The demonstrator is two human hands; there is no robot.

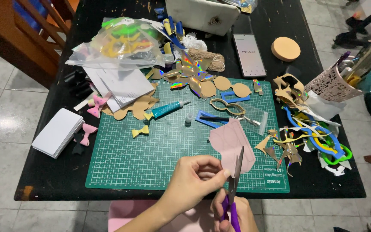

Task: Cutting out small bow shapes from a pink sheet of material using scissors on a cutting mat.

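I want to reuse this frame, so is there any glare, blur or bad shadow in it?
Head view: sharp across the cutting mat; glare flares off the plastic bag and holographic scraps; the floor tiles shine softly; shadows are faint under the left hand and scissors; edges bow slightly.

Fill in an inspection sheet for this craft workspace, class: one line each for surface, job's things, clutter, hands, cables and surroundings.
Surface: black table with a green cutting mat on it.
Job's things: pink foam sheet being cut with purple-handled scissors.
Clutter: foam offcuts at the right, plastic bag of shapes, glue tube, yellow bow, white card stack, twine, phone, cork disc.
Hands: left hand pinches the sheet's lower edge; right hand works the scissors, blades open.
Cables: nothing seen.
Surroundings: tiled floor, wooden chair, pen cup.
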